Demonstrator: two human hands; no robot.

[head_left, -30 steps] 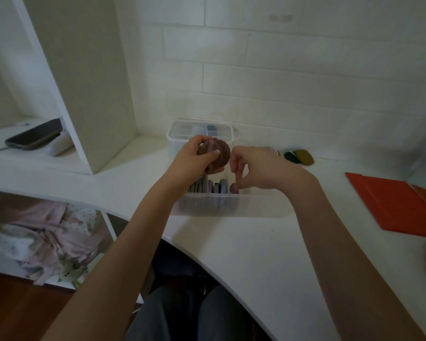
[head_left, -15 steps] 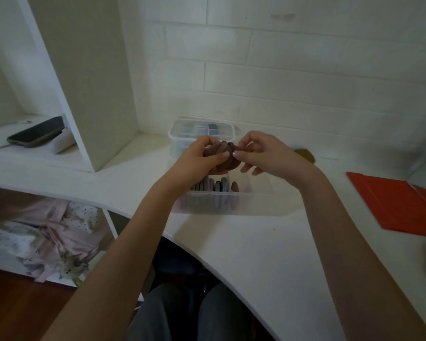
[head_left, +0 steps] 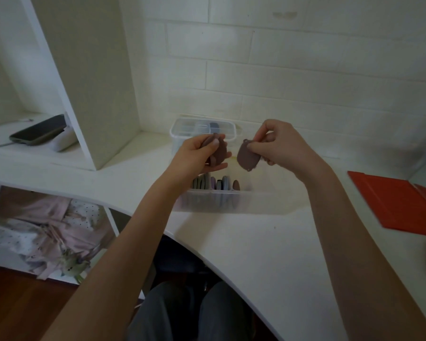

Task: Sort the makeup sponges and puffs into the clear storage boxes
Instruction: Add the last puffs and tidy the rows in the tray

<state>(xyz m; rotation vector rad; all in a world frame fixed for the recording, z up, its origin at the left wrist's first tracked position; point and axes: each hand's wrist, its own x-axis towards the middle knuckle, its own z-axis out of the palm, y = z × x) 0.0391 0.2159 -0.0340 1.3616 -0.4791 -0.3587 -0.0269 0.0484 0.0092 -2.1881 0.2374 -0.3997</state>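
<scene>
Two hands are up in front of us above the desk, each with a puff in it. Our left hand (head_left: 197,156) curls its thumb and fingers around a small bunch of flat, brownish-mauve makeup puffs (head_left: 218,151), the thumb pressed across the front of them; how many are in the bunch we cannot tell. Our right hand (head_left: 278,146) pinches a single flat, rounded brownish-mauve makeup puff (head_left: 247,159) by its upper edge, so that it hangs down from the fingertips, apart from the bunch in the other hand. Just below both hands sits a clear plastic open storage box (head_left: 231,201) on the white curved desk (head_left: 256,254), and inside its left part a row of thin puffs in grey, lilac, blue and brown (head_left: 215,184) stands on edge. Behind the hands, against the white brick wall, stands a second clear plastic storage box with a lid (head_left: 203,130), with greyish shapes showing through the top. Far to the right on the desk lies a flat orange-red folder (head_left: 394,200). To the left, past a white upright shelf panel (head_left: 91,77), a dark phone (head_left: 38,130) rests on a lower shelf, and under the desk pale pink fabric (head_left: 42,227) is piled in a compartment.
</scene>
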